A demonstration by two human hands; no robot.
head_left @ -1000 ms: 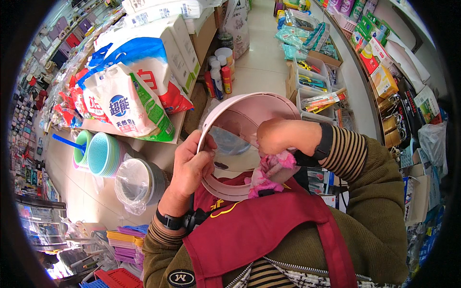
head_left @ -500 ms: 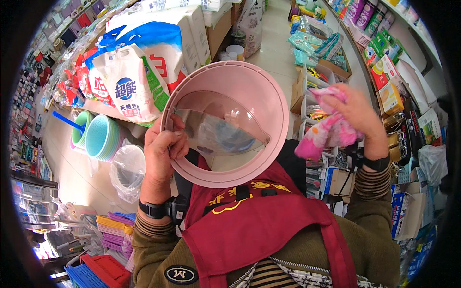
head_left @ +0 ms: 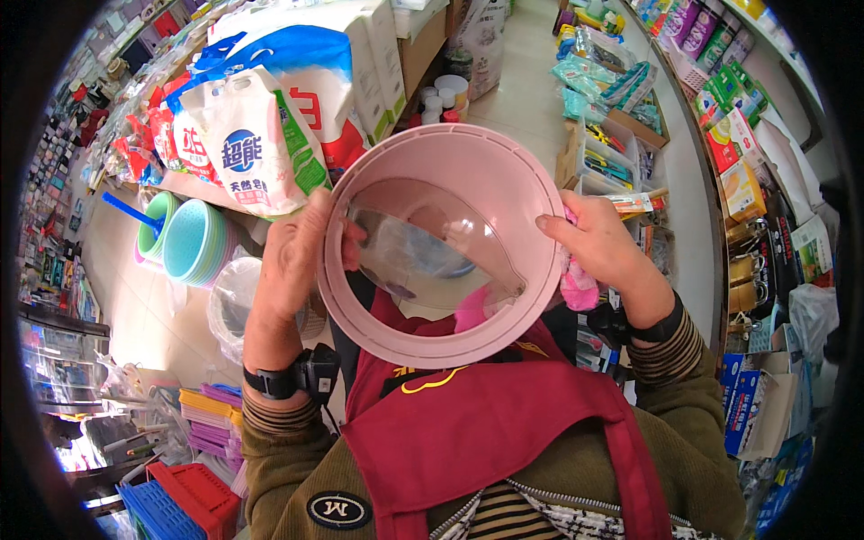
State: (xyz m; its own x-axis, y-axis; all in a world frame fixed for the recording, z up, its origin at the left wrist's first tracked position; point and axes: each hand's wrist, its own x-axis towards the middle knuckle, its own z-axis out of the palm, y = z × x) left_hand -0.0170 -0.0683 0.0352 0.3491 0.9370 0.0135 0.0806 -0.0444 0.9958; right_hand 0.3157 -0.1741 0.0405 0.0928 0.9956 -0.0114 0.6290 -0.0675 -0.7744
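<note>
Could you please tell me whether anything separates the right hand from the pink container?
Partly: pink cloth shows between the right hand and the outside of the pink container, but the thumb overlaps the rim.

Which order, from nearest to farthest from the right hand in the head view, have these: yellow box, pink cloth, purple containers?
1. Pink cloth: touching the right hand, beside the tub.
2. Yellow box: to the right.
3. Purple containers: toward the upper right.
</note>
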